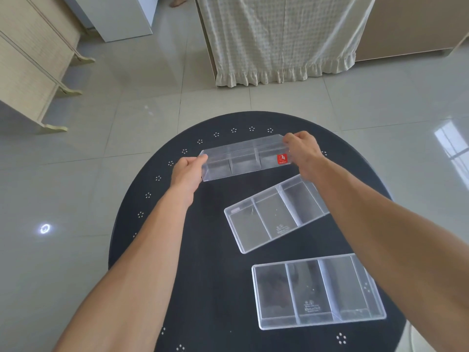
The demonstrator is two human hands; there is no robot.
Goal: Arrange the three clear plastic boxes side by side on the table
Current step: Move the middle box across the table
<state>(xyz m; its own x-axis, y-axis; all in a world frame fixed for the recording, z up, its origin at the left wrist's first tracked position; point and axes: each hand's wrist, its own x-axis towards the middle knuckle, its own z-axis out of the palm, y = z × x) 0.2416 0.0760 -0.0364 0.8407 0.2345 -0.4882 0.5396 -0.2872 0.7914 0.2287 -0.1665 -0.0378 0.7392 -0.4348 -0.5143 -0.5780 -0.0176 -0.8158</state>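
Observation:
Three clear plastic boxes with inner dividers are on the round black table [208, 250]. The far box [243, 158], marked by a red sticker, is gripped at both short ends: my left hand [186, 172] holds its left end and my right hand [303, 153] its right end. It looks slightly tilted toward me. The middle box [274, 214] lies at an angle on the table, its right end hidden under my right forearm. The near box [317, 290] lies flat at the table's front right, partly covered by the same forearm.
The table has a ring of small white dot patterns near its rim. Beyond it is a glossy tiled floor, a checked cloth with a frilled hem [279, 47] over furniture at the back, and a pale cabinet [30, 62] at the left.

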